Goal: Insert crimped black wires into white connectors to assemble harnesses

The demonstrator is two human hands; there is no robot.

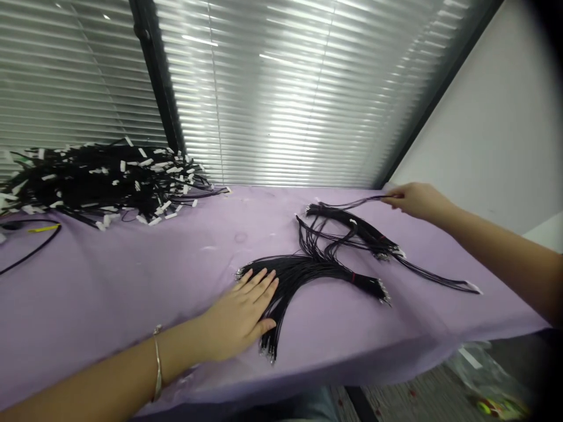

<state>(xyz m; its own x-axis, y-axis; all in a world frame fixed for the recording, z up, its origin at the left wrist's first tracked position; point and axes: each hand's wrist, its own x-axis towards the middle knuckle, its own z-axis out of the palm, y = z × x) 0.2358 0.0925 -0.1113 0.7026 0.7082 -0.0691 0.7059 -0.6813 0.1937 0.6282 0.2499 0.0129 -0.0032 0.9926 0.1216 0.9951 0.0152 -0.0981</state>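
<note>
A bundle of thin black wires (316, 269) with metal terminals on its ends lies spread on the table, a red tie round its right part. My left hand (246, 308) rests flat on the fanned left end, fingers stretched out. At the far right, my right hand (409, 199) pinches the end of a few black wires, which run left across the cloth. Just below these lies a second tied bundle of black wires (356, 225). Several loose wires with a white connector (472, 287) stretch out to its right.
Purple cloth (153, 293) covers the table. At the back left is a large heap of black cables (101, 181) with white connectors. A cable with a yellow tag (44, 228) lies at the left edge. Window blinds (281, 88) stand behind; a plastic bag (488, 375) is on the floor.
</note>
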